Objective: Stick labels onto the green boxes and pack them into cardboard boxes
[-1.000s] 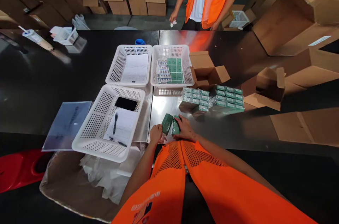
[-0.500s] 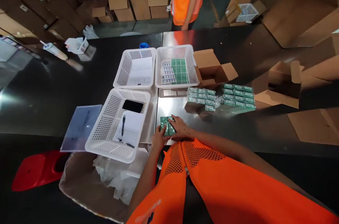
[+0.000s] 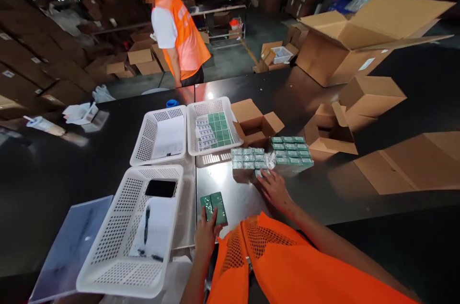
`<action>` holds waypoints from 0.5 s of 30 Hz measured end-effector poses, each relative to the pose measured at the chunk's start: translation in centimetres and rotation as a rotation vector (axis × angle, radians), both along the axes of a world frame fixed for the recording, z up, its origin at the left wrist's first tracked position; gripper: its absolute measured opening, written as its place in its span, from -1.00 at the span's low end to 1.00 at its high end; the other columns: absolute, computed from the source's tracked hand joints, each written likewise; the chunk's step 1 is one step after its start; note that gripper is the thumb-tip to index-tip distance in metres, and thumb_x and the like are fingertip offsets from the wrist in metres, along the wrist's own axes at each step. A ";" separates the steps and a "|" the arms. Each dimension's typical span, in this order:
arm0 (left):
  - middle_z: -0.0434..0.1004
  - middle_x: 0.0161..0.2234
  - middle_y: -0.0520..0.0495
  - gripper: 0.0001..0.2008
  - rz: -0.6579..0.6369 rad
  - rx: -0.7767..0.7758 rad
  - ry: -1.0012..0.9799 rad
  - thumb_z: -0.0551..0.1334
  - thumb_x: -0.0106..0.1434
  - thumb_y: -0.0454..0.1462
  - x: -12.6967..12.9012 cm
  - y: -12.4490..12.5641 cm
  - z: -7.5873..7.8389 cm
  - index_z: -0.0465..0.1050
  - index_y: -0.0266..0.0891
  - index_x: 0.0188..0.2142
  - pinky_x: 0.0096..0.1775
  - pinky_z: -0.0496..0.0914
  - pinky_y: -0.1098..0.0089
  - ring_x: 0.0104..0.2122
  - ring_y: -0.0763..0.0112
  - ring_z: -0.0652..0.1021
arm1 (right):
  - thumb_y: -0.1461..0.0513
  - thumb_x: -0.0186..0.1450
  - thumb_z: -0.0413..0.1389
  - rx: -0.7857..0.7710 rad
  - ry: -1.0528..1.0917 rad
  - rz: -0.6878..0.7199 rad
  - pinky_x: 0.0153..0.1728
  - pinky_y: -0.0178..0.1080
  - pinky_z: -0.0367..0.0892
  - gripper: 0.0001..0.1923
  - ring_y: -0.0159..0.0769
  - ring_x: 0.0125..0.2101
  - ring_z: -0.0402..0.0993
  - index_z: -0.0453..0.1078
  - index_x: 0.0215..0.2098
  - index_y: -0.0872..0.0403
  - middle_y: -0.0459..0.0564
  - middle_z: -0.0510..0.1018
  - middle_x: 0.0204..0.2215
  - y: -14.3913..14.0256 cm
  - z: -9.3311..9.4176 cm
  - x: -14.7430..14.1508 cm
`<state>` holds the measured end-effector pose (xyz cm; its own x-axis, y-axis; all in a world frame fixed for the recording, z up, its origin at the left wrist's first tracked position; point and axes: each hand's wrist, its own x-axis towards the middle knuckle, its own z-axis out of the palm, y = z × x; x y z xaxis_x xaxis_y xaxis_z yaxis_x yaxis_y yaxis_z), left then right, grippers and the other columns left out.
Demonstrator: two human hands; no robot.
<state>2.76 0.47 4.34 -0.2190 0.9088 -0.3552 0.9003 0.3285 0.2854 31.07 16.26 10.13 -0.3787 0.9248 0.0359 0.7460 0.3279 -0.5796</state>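
- My left hand (image 3: 206, 234) rests on the table (image 3: 341, 189), its grip closed on two green boxes (image 3: 214, 208) lying side by side.
- My right hand (image 3: 273, 188), fingers spread, touches the wrapped bundle of green-and-white boxes (image 3: 247, 160).
- I see three white baskets (image 3: 118, 246) beside them; a co-worker (image 3: 178, 36) stands beyond.

Dark, glossy surface (image 3: 72, 160). Near left: white basket (image 3: 108, 265) beside a clear folder (image 3: 68, 246). Farther on: two more white baskets (image 3: 143, 146), side by side. Centre: small green boxes (image 3: 214, 208), then wrapped green packs (image 3: 273, 153) just right of them. Right and far right: open small carton (image 3: 257, 124), several cardboard boxes (image 3: 359, 40), flattened cardboard (image 3: 413, 160).
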 end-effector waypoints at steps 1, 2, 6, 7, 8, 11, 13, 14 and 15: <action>0.05 0.40 -0.29 -0.46 -0.002 0.007 0.007 0.16 0.37 -0.27 0.0 0.0 0.0 0.25 0.07 0.31 -0.26 0.56 0.14 0.12 -0.13 0.48 | 0.33 0.26 -0.02 -0.007 0.035 0.012 0.18 0.35 0.07 -0.63 0.22 0.27 0.16 0.52 -0.05 0.05 0.19 0.41 0.22 -0.2 -0.2 0.4; 0.07 0.40 -0.28 -0.46 -0.006 0.016 0.014 0.16 0.35 -0.30 0.0 0.0 0.0 0.28 0.06 0.30 -0.25 0.56 0.15 0.12 -0.12 0.49 | 0.32 0.26 -0.02 -0.015 0.073 0.028 0.16 0.33 0.12 -0.69 0.20 0.22 0.25 0.53 -0.17 0.03 0.17 0.48 0.16 -0.4 -0.4 0.5; -0.03 0.43 -0.26 -0.35 0.013 0.013 -0.024 0.21 0.25 -0.39 -0.7 -0.2 0.0 0.28 0.05 0.31 -0.22 0.54 0.10 0.03 -0.12 0.56 | 0.20 0.22 0.06 -0.066 0.237 0.057 -0.06 0.13 0.42 -0.84 0.05 -0.14 0.54 0.49 -0.41 -0.04 0.08 0.65 -0.22 -1.0 -0.1 0.5; -0.11 0.44 -0.27 -0.31 0.045 0.020 -0.070 0.22 0.23 -0.36 -1.0 -0.1 0.3 0.22 0.04 0.34 -0.25 0.53 0.10 -0.01 -0.13 0.59 | 0.18 0.20 0.08 -0.078 0.279 0.037 -0.11 0.10 0.45 -0.85 0.02 -0.19 0.55 0.51 -0.36 -0.05 0.07 0.64 -0.25 -1.1 0.1 0.4; -0.18 0.45 -0.29 -0.28 0.089 0.049 -0.129 0.24 0.23 -0.30 -1.2 0.0 0.8 0.15 0.00 0.37 -0.27 0.53 0.09 -0.03 -0.13 0.60 | 0.16 0.20 0.11 -0.088 0.322 0.001 -0.13 0.08 0.47 -0.82 0.01 -0.20 0.55 0.52 -0.27 -0.05 0.07 0.63 -0.23 -1.2 0.5 0.4; 0.03 0.40 -0.41 -0.19 0.231 0.231 -0.393 0.23 0.23 -0.03 -0.8 1.7 4.0 0.05 -0.22 0.40 -0.06 0.49 0.06 0.11 -0.13 0.51 | 0.07 0.25 0.14 -0.116 0.442 -0.145 -0.17 0.02 0.51 -0.50 -0.03 -0.12 0.51 0.38 0.15 -0.04 0.10 0.55 -0.06 -1.5 2.2 -0.4; 0.39 0.21 -0.37 -0.20 0.309 0.269 -0.690 0.27 0.14 0.09 0.5 3.8 6.8 0.26 -0.25 0.28 0.10 0.40 0.06 0.17 -0.07 0.45 | 0.02 0.28 0.15 -0.197 0.623 -0.225 -0.24 -0.09 0.52 -0.34 -0.12 -0.14 0.49 0.19 0.32 -0.08 0.05 0.51 -0.11 -1.8 4.0 -1.8; 0.50 0.12 -0.35 -0.22 0.379 0.253 -0.891 0.27 0.11 0.16 1.4 5.0 8.1 0.34 -0.24 0.20 0.06 0.43 0.07 0.07 -0.04 0.54 | 0.00 0.28 0.18 -0.262 0.748 -0.241 -0.25 -0.14 0.52 -0.30 -0.16 -0.16 0.47 0.16 0.34 -0.12 0.01 0.49 -0.15 -2.0 5.0 -2.8; 0.54 0.07 -0.35 -0.22 0.443 0.242 -1.096 0.21 0.13 0.23 2.4 6.3 9.3 0.38 -0.24 0.16 -0.01 0.47 0.04 -0.03 -0.04 0.60 | 0.00 0.25 0.22 -0.331 0.877 -0.241 -0.24 -0.17 0.51 -0.28 -0.20 -0.16 0.45 0.17 0.33 -0.16 -0.02 0.47 -0.18 -2.2 6.0 -3.8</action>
<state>5.11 6.76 13.60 -0.2167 0.8999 -0.3785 -0.0360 0.3801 0.9242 27.26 14.04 16.12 -0.1404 0.9882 -0.0608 0.0303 -0.0571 -0.9979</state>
